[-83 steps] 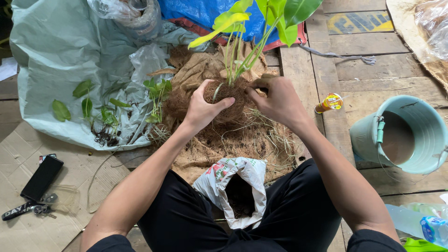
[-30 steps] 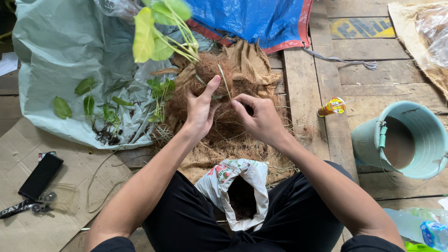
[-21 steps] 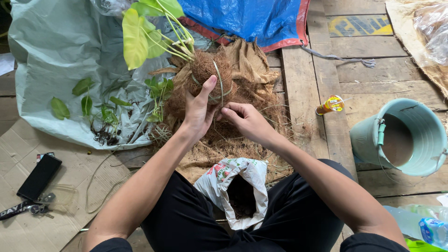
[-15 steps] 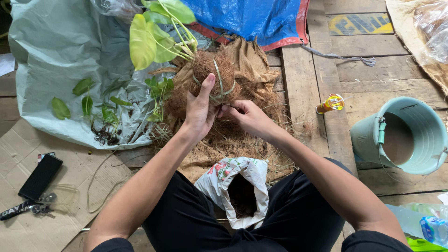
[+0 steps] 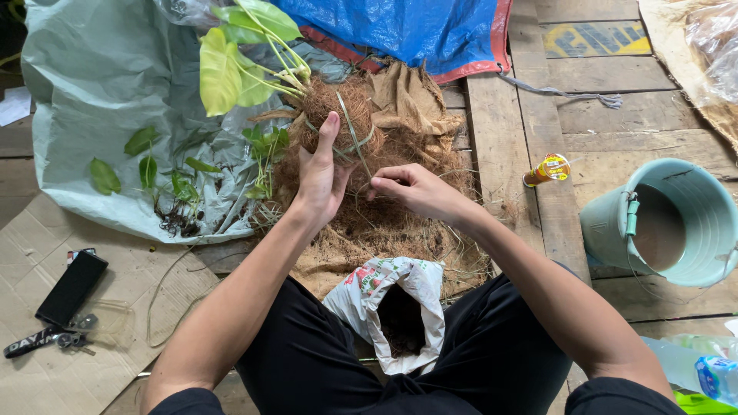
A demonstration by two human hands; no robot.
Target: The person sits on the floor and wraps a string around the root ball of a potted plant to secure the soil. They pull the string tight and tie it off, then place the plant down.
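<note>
The fibre-wrapped root ball of the leafy plant is already bound by a few turns of thin strand, steadied by the left hand, while the right hand's fingers pinch that strand just beside it, so tying looks unfinished.

The left hand covered the near side of the fibre-wrapped root ball. The upper edge cut off the top leaves of the plant. At lower right, the plastic bottle ran out of frame. The inside of the open bag stayed dark, its contents unclear.
</note>
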